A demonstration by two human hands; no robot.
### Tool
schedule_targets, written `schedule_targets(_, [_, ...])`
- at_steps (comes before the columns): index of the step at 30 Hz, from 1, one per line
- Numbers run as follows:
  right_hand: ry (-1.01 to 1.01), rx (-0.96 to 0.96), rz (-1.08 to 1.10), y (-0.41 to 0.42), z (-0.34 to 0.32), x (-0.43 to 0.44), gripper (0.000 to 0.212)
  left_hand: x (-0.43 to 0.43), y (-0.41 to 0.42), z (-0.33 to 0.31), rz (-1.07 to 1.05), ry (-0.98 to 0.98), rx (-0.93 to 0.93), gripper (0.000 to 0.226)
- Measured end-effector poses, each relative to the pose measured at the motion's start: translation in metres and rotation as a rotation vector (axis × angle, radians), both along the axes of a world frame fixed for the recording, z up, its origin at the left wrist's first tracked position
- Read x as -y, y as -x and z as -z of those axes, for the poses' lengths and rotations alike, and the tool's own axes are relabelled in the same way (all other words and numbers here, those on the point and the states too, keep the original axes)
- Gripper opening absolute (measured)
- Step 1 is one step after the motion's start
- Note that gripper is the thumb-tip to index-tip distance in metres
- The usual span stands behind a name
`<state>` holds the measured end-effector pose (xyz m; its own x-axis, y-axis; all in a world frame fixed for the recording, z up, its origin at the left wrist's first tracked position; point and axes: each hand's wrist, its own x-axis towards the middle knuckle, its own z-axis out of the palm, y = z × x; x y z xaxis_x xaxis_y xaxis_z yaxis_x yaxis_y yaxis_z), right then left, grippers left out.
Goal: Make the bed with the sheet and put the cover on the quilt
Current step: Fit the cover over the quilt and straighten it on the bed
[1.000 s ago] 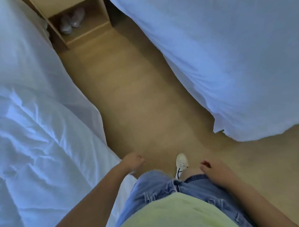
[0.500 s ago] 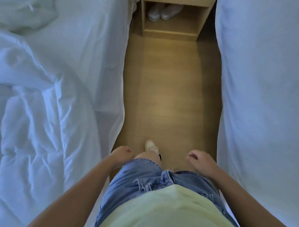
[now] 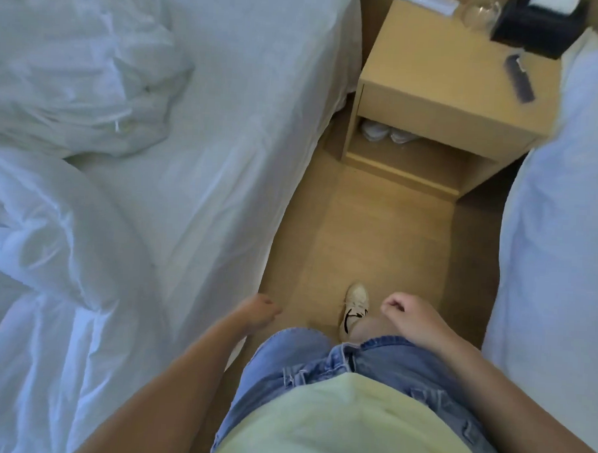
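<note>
I stand in the aisle between two beds. The left bed carries a white sheet (image 3: pixel 248 97) spread over the mattress. A puffy white quilt (image 3: pixel 43 249) lies bunched on its near part. A crumpled white cover (image 3: pixel 78 69) sits heaped at the far left. My left hand (image 3: pixel 258 312) hangs beside the left bed's edge with loosely curled fingers and holds nothing. My right hand (image 3: pixel 411 318) hangs in front of my hip, fingers also loosely curled and empty. Neither hand touches any bedding.
A wooden nightstand (image 3: pixel 443 109) stands ahead between the beds, with white shoes (image 3: pixel 387 132) on its lower shelf, a dark remote (image 3: pixel 519 83), a glass (image 3: pixel 480 13) and a black box (image 3: pixel 536 27) on top. A second white bed (image 3: pixel 564 238) lines the right side. Wooden floor (image 3: pixel 376 236) runs between.
My view has swung and moved forward along the aisle, bringing the nightstand top and the crumpled cover into sight. Both hands stay hanging empty at my sides.
</note>
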<state>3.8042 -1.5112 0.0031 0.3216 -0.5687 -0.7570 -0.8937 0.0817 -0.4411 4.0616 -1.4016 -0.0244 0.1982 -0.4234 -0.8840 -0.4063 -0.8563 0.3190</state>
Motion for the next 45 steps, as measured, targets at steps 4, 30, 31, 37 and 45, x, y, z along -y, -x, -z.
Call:
schedule_targets(4, [0.038, 0.002, -0.159, -0.060, -0.019, 0.138, 0.021, 0.102, -0.017, -0.018, -0.114, 0.057, 0.022, 0.019])
schedule_targets(30, [0.024, 0.285, -0.715, -0.715, 0.085, 0.468, 0.027, 0.452, -0.532, 0.059, 0.006, -0.002, 0.873, 0.101])
schedule_targets(31, [0.013, 0.297, -0.708, -0.730, 0.098, 0.474, 0.029, 0.459, -0.539, 0.073, 0.013, -0.040, 0.873, 0.106])
schedule_targets(37, [-0.071, 0.337, -0.705, -0.785, 0.147, 0.510, 0.035, 0.460, -0.584, 0.119, -0.428, 0.055, 0.886, 0.043])
schedule_targets(45, [-0.655, 0.475, -0.303, -0.837, 0.111, 0.464, 0.070, 0.419, -0.574, 0.057, -1.281, 0.592, 0.735, 0.017])
